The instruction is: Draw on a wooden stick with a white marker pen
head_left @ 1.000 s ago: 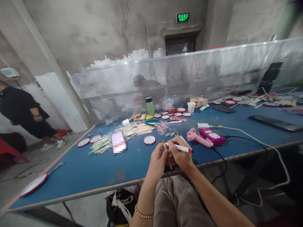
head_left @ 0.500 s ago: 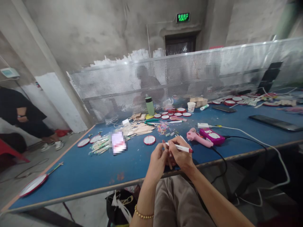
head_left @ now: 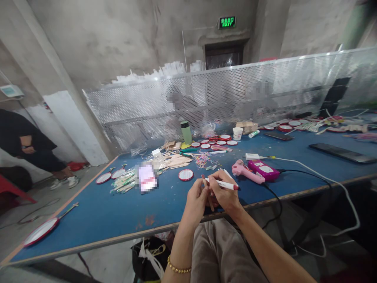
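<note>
Near the table's front edge, my left hand is closed on a flat wooden craft stick, whose upper end looks reddish. Close beside it, my right hand grips a white marker with a dark red end pointing right. The marker's other end is at the stick's upper part; whether its tip touches cannot be made out. Just beyond my hands lies a round white disc with a red rim. A pink glue gun rests to the right of my right hand.
A purple device with cables sits beside the glue gun. Further back are loose wooden sticks, colourful bands, a green bottle and a paper cup. A perforated metal screen borders the table. A person stands at left.
The marker has turned slightly in my right hand, its red end shifting a little to the left. Both hands keep their place and hold.
</note>
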The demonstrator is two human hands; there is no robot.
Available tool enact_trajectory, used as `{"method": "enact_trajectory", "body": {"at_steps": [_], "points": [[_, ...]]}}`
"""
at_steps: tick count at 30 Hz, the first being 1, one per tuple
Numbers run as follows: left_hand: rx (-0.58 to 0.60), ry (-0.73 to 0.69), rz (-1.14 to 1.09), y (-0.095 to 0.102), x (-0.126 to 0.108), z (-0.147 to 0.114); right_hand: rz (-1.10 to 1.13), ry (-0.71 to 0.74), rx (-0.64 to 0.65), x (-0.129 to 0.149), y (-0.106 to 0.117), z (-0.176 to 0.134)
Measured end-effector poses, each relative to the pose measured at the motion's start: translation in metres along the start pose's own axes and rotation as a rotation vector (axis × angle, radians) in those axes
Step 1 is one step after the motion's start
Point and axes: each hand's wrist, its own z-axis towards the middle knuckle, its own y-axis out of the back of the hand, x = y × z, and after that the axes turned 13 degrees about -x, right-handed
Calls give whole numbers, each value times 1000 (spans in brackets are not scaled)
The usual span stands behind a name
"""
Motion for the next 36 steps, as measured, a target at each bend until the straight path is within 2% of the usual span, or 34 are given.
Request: {"method": "enact_trajectory", "body": {"at_steps": [19, 30, 36], "points": [[-9, 4, -8, 0, 0, 0, 3, 1, -15, 3, 1, 0], [-12, 9, -11, -1, -1, -1, -1, 10, -40, -6, 0, -2], [-16, -5, 11, 0, 1, 1, 0, 6, 3, 1, 1, -1]]}}
